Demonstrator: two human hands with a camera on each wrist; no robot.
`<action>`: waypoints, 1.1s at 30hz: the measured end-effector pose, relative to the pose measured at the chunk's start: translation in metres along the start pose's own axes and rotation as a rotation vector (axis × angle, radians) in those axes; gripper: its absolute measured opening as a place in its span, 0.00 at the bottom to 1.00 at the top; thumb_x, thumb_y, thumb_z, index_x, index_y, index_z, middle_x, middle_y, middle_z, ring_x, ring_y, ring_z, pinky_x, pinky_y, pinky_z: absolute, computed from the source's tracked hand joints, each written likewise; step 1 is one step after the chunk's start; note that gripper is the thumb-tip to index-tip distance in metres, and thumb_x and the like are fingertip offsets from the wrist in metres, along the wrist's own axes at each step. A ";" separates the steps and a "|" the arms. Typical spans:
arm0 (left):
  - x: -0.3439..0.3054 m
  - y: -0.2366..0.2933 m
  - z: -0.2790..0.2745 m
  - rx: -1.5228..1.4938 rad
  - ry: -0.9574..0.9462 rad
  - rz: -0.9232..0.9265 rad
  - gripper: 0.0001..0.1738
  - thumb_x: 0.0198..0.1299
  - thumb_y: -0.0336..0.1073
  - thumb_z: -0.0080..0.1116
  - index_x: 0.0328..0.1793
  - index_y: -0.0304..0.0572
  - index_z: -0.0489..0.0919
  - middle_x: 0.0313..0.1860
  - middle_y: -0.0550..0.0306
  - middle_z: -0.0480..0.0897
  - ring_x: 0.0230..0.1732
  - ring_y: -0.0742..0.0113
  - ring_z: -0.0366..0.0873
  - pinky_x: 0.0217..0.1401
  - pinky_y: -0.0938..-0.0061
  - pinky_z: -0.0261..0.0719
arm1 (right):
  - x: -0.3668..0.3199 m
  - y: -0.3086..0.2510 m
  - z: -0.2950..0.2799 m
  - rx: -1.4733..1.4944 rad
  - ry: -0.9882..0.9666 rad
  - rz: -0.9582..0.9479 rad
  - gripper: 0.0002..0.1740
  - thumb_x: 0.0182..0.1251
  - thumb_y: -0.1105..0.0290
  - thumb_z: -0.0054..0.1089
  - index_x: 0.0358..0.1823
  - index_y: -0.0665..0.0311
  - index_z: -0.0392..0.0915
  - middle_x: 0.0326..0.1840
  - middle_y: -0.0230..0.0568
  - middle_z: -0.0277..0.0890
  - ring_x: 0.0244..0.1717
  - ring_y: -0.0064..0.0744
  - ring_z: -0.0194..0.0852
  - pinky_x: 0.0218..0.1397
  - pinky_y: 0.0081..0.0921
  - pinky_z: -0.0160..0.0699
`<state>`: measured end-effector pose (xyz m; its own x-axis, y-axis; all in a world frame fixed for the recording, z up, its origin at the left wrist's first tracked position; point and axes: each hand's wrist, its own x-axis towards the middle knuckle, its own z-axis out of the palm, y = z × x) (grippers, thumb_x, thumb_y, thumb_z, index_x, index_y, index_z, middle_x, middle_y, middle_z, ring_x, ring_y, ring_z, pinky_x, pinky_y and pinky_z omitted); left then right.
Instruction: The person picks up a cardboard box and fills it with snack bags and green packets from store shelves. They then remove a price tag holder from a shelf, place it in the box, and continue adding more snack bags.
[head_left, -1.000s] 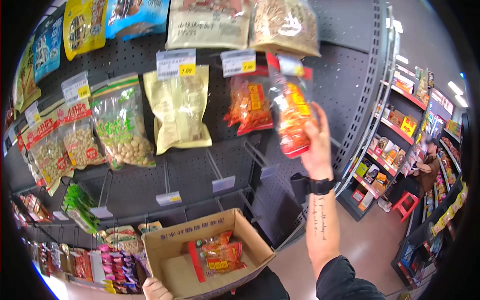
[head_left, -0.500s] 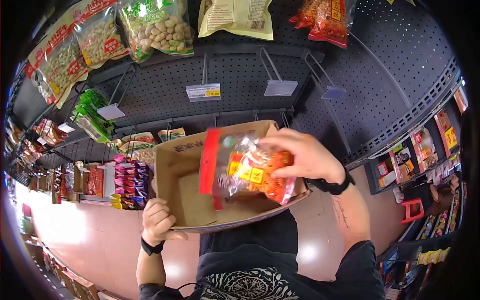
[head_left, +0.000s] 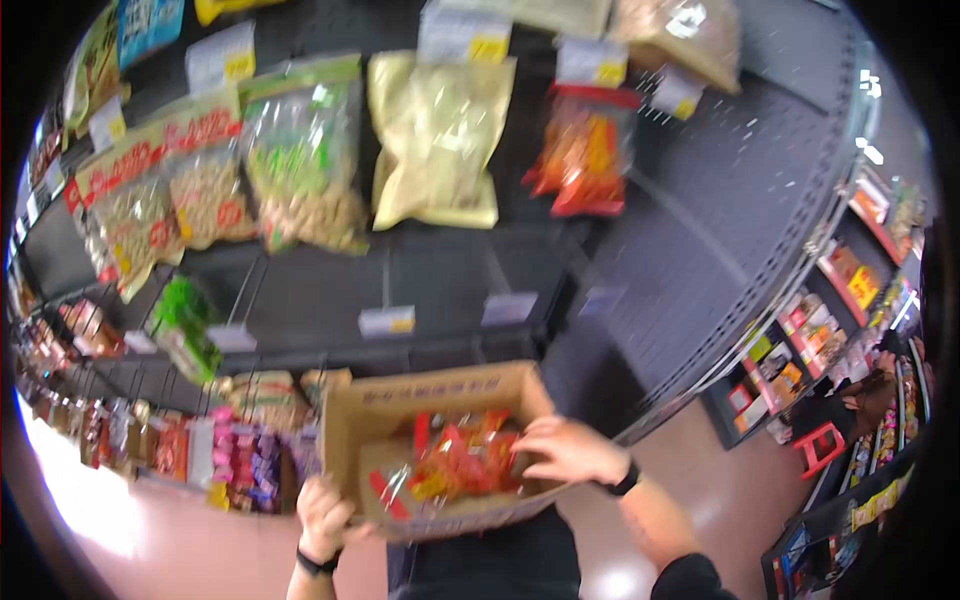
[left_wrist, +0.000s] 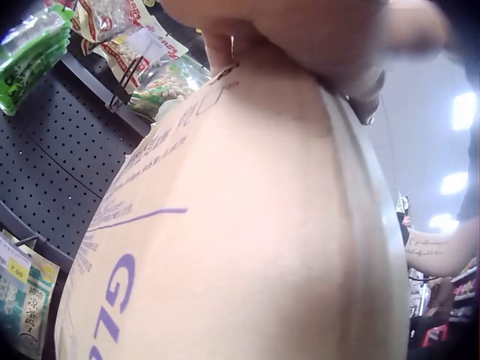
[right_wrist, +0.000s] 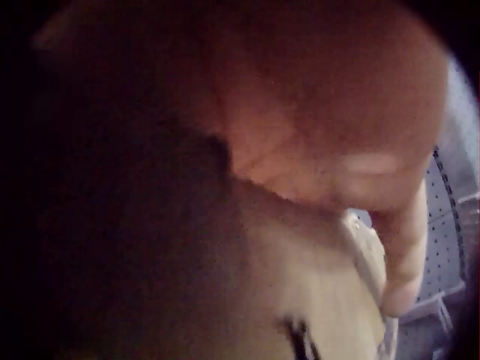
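Observation:
In the blurred head view my left hand (head_left: 325, 515) grips the near left corner of an open cardboard box (head_left: 430, 395) held against my body. My right hand (head_left: 568, 450) reaches into the box from the right, and its fingers close on the edge of a red snack packet (head_left: 455, 462) lying inside. The left wrist view is filled by the box's printed side (left_wrist: 225, 225), with my fingers (left_wrist: 300, 30) curled over its top edge. All the right wrist view gives is the skin of my hand (right_wrist: 315, 112) close up above pale cardboard (right_wrist: 315, 300).
A dark pegboard shelf (head_left: 700, 200) faces me. On it hang a red snack bag (head_left: 580, 150), a yellow bag (head_left: 435, 140) and nut bags (head_left: 300, 150). Small packets (head_left: 230, 460) hang low on the left. An aisle with a red stool (head_left: 822, 442) is at right.
My right hand has gone from the red bags on the upper peg down into the box, with a red packet. The head view dipped to the box, then swung back up.

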<state>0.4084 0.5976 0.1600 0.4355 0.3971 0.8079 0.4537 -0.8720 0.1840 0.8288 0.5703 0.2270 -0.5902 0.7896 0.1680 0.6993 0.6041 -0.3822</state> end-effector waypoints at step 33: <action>-0.059 0.137 -0.084 0.116 0.585 -0.339 0.19 0.62 0.35 0.47 0.19 0.34 0.65 0.23 0.49 0.69 0.32 0.54 0.69 0.48 0.54 0.74 | 0.007 -0.130 -0.002 0.162 0.298 -0.244 0.16 0.63 0.60 0.65 0.49 0.58 0.83 0.50 0.36 0.80 0.61 0.38 0.70 0.62 0.37 0.69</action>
<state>0.3801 0.4305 0.1845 -0.2222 0.3939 0.8919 0.5854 -0.6777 0.4451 0.7346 0.4981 0.2793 -0.5713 0.6365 0.5181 0.4672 0.7712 -0.4324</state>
